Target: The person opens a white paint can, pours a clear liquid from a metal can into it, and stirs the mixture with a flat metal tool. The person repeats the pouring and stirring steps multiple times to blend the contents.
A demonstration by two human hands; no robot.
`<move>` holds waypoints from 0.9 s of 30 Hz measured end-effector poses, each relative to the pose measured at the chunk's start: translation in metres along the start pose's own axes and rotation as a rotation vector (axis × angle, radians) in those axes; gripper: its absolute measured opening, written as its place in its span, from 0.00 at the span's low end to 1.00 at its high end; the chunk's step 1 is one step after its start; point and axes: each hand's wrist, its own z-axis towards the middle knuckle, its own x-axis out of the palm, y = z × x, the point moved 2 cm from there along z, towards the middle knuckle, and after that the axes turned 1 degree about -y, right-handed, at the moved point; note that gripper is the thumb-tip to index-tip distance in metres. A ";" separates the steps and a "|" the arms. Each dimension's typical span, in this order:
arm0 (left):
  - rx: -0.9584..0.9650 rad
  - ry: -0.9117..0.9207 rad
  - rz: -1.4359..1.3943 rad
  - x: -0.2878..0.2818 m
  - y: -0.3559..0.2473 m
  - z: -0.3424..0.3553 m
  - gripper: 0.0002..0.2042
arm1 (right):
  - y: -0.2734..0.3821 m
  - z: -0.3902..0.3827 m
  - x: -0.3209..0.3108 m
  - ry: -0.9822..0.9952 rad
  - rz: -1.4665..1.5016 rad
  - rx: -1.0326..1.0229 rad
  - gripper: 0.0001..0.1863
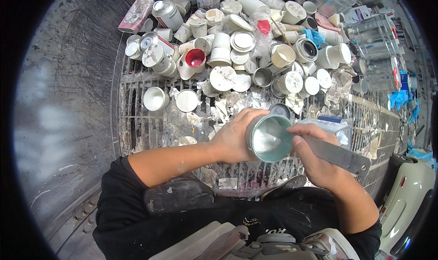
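Note:
My left hand (pixel 232 139) is wrapped round the side of a pale teal cup (pixel 284 144), tilted so its mouth faces up at me. Inside lies a whitish, shiny liquid or coating; its depth is hard to judge. With its thumb and fingers, my right hand (pixel 317 157) grips a flat grey stirring stick (pixel 340 155) with a small hole at its outer end. The stick's other end is hidden by the fingers at the cup's rim. Just beyond the cup sits a dark-rimmed round container (pixel 279 109), and a rectangular metal can (pixel 335 130) stands behind my right hand.
Used cups and tubs crowd the far side, among them a red-lined cup (pixel 195 58). A white cup (pixel 155 98) and a round white lidded tub (pixel 187 100) stand nearer on the paint-spattered grating (pixel 137 128). A dark wall (pixel 68 100) rises at left; a pale car-like body (pixel 408 196) is at right.

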 end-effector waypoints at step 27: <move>-0.012 0.000 0.002 0.000 -0.001 0.001 0.55 | 0.000 -0.001 0.001 0.117 0.095 0.083 0.11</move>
